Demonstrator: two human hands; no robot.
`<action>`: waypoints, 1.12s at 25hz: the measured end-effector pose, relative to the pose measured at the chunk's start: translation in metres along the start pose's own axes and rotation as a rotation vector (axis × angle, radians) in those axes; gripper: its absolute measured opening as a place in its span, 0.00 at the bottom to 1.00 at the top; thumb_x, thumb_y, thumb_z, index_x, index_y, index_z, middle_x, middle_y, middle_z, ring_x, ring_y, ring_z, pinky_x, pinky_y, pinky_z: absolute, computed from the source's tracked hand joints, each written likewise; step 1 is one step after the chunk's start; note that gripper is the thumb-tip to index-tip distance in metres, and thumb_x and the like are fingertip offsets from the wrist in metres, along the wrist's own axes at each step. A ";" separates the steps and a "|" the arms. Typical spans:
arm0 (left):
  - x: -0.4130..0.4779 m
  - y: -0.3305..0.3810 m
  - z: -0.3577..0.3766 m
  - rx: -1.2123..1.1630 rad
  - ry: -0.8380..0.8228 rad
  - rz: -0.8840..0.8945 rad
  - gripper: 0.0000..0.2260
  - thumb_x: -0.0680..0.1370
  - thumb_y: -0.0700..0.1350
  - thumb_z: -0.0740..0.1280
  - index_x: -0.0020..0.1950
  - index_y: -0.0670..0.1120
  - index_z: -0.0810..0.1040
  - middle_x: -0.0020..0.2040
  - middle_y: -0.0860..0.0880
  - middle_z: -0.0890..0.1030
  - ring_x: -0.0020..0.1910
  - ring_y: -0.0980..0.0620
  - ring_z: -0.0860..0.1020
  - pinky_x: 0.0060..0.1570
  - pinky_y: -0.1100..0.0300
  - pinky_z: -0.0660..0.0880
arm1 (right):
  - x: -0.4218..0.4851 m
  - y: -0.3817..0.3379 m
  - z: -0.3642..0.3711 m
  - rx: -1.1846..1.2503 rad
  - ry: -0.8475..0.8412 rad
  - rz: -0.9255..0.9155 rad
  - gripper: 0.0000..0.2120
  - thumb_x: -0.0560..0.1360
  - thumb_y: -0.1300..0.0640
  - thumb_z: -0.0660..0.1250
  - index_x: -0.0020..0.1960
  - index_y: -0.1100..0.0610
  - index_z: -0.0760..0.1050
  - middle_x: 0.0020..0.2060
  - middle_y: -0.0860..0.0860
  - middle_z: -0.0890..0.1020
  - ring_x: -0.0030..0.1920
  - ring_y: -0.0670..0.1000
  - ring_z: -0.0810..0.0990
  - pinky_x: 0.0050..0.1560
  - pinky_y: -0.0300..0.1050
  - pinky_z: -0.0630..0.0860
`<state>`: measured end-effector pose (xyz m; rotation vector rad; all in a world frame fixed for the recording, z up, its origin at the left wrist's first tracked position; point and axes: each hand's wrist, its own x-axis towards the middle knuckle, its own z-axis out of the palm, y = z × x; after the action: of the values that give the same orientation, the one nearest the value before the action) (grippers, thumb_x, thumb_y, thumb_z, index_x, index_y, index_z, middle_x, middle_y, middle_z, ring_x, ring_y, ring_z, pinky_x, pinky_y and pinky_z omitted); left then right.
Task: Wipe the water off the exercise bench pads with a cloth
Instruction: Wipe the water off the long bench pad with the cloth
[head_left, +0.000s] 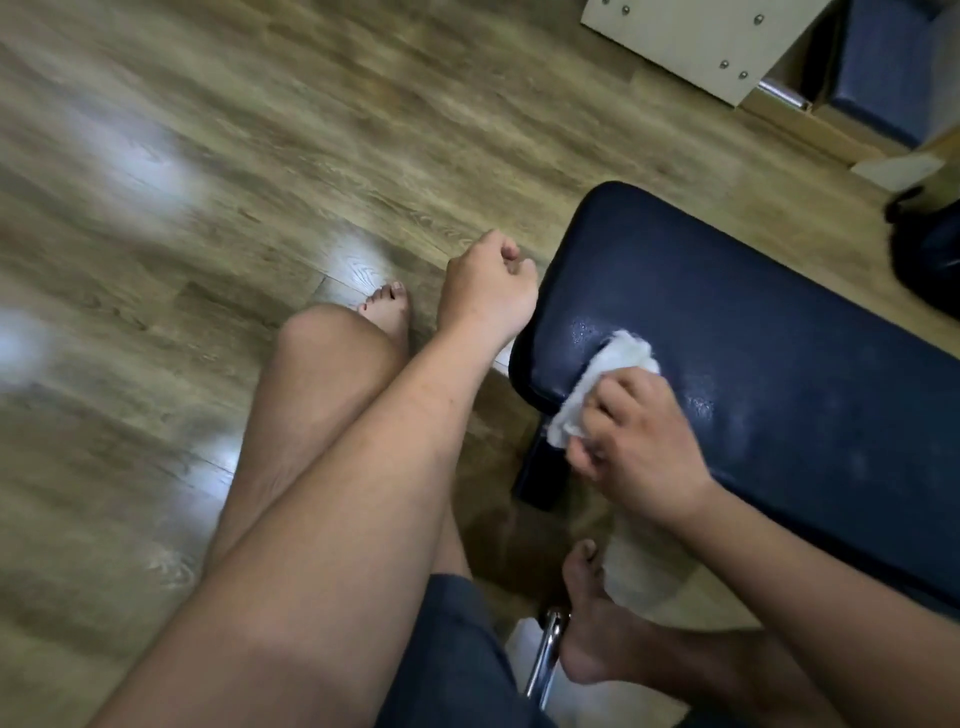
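Observation:
A dark blue padded bench pad (753, 322) runs from the frame's middle to the right edge. Water droplets (698, 397) glisten on its near-left part. A white cloth (602, 384) lies bunched on the pad near its left end, and my right hand (639, 441) presses on it with the fingers gripping the cloth. My left hand (488, 291) hovers in a loose fist just left of the pad's end, above the floor, holding nothing.
Wooden floor (260, 156) spreads to the left. My bare knee (332, 338) and feet (387, 306) are below the hands. A chrome bench leg (548, 649) stands by my right foot. A cream machine frame (691, 47) and another blue pad (893, 67) sit top right.

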<state>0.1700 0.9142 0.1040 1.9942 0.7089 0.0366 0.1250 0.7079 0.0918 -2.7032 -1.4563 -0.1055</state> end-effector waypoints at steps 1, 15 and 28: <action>-0.004 -0.001 0.001 0.018 -0.021 0.000 0.05 0.78 0.48 0.65 0.52 0.49 0.77 0.43 0.53 0.78 0.46 0.49 0.76 0.42 0.63 0.65 | -0.014 0.010 -0.003 0.016 0.023 0.074 0.09 0.70 0.55 0.67 0.36 0.60 0.75 0.41 0.56 0.76 0.45 0.60 0.75 0.43 0.55 0.73; -0.079 0.018 0.022 -0.093 0.066 0.285 0.10 0.75 0.39 0.65 0.56 0.43 0.79 0.54 0.47 0.82 0.54 0.49 0.78 0.52 0.67 0.68 | 0.005 -0.023 0.020 -0.080 0.152 0.216 0.18 0.68 0.54 0.72 0.57 0.54 0.80 0.61 0.52 0.80 0.65 0.55 0.73 0.69 0.61 0.63; -0.184 0.078 0.154 0.462 -0.524 0.871 0.19 0.79 0.46 0.65 0.71 0.46 0.72 0.75 0.48 0.67 0.73 0.51 0.66 0.72 0.58 0.61 | -0.338 0.150 -0.019 -0.047 0.153 0.969 0.23 0.67 0.54 0.77 0.61 0.47 0.78 0.65 0.48 0.77 0.66 0.48 0.74 0.73 0.65 0.51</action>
<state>0.1011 0.6736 0.1360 2.4614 -0.5574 -0.1402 0.0643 0.3435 0.0749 -3.0061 -0.0157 -0.2704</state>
